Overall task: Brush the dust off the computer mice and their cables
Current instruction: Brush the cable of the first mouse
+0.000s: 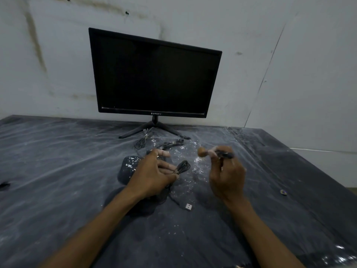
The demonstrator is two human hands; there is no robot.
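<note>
Dim room, dark table point(58, 171) under a wrinkled clear plastic sheet, white dust specks scattered across the middle.

Left hand point(152, 176): pinches a bundled black cable loop point(182, 167) between thumb and fingers, the loop sticking out to the right of the fingertips. Index finger points forward, over a dark object that is too hidden to identify.

Right hand point(227, 175): raised above the table, fingers curled round the dark handle of a small brush with a rounded brown bristle head point(202, 151). Bristle head points left, held in the air, near but apart from the cable loop.

Dusty black computer mouse point(128, 167): lies on the table just left of the left hand, white specks on its top, partly covered by the wrist.

From under the left hand a thin black cable runs toward the near edge and ends in a silver USB plug point(188, 207) lying flat on the sheet.

Two more coiled black cable bundles point(170, 144) lie farther back, between the hands and the monitor stand.

Black flat-screen monitor point(154, 74), screen dark, stands on splayed legs at the back against a stained grey wall point(289, 55). A small dark object point(283, 192) sits far right on the table; cannot tell what it is.
</note>
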